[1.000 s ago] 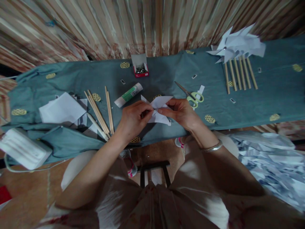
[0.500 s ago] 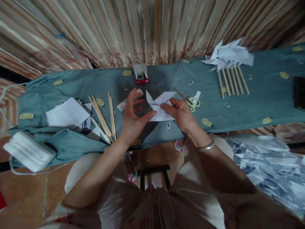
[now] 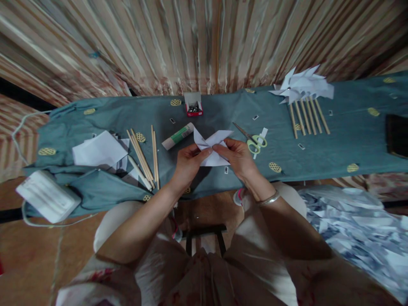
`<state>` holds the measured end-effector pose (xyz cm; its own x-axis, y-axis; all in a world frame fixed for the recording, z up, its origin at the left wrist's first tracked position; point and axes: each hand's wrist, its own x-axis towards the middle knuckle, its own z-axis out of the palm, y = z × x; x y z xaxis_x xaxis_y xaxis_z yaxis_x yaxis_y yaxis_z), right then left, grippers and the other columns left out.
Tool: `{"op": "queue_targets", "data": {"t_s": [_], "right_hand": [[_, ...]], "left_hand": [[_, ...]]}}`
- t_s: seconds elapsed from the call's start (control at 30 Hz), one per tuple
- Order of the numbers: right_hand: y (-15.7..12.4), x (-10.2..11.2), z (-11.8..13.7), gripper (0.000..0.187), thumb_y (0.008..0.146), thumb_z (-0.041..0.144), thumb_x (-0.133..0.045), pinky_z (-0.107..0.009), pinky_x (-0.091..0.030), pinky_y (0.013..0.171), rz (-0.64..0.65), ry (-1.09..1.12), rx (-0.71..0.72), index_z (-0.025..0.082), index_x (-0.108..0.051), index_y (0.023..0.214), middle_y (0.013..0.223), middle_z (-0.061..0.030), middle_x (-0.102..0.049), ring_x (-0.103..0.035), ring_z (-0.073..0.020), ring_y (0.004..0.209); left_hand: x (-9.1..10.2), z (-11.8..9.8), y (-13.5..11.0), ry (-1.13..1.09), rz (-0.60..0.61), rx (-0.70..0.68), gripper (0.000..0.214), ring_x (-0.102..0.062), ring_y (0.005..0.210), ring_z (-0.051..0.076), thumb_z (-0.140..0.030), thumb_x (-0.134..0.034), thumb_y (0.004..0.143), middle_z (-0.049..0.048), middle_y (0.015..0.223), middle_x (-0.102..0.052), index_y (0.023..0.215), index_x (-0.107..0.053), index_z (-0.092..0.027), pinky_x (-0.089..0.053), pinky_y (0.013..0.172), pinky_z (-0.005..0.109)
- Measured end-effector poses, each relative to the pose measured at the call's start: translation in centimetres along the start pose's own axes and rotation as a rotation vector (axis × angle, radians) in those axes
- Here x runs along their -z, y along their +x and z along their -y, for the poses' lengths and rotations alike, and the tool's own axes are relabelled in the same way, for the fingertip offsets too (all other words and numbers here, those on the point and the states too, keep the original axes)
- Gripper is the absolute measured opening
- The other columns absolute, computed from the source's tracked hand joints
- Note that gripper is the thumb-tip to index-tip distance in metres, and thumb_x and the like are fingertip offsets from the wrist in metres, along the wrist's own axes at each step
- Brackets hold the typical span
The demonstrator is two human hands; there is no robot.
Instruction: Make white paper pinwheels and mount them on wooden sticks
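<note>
Between my hands, above the table's front half, is a white paper pinwheel with its points folded toward the middle. My left hand grips its left side, the thumb pressed near the centre. From the right, my right hand pinches it, with that thumb also close to the centre. A green and white glue stick lies just beyond my left hand. Scissors with pale green handles rest to the right of my right hand. Behind the pinwheel stands an open red box of small metal pins.
Wooden sticks and white paper sheets lie on the left. Finished pinwheels on sticks are lined up at the back right. A white box-like device sits at the front left corner. Paper pieces fill a bag at lower right.
My left hand, spread beside the paper before, has closed on the pinwheel's left side. My right hand keeps its hold. The view has shifted slightly.
</note>
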<state>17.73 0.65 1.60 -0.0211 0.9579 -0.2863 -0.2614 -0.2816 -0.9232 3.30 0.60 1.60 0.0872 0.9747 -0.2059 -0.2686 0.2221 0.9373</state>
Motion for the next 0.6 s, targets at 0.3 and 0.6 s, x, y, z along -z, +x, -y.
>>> {"op": "queue_targets", "data": {"t_s": [0.3,0.6], "right_hand": [[-0.13,-0.4,-0.6,0.025,0.058,0.038,-0.087,-0.028,-0.048,0.061,-0.035,0.018,0.039,0.021,-0.073,0.07,0.066,0.0031,-0.07,-0.059,-0.0136,0.062],[-0.28,-0.24,-0.65,0.039,0.063,0.051,-0.086,-0.031,-0.055,0.069,-0.006,-0.025,0.134,0.024,-0.069,0.086,0.08,0.0016,-0.072,-0.065,-0.0159,0.072]], "left_hand": [[0.62,0.4,0.57,0.1,-0.024,-0.055,0.022,-0.062,0.064,0.013,-0.036,-0.085,0.065,0.0004,0.073,-0.075,0.075,-0.078,-0.018,-0.049,0.063,0.025],[0.76,-0.12,0.98,0.094,-0.052,-0.046,0.018,-0.064,0.065,0.015,-0.032,-0.084,0.064,0.0001,0.072,-0.075,0.073,-0.077,-0.018,-0.051,0.065,0.027]]}}
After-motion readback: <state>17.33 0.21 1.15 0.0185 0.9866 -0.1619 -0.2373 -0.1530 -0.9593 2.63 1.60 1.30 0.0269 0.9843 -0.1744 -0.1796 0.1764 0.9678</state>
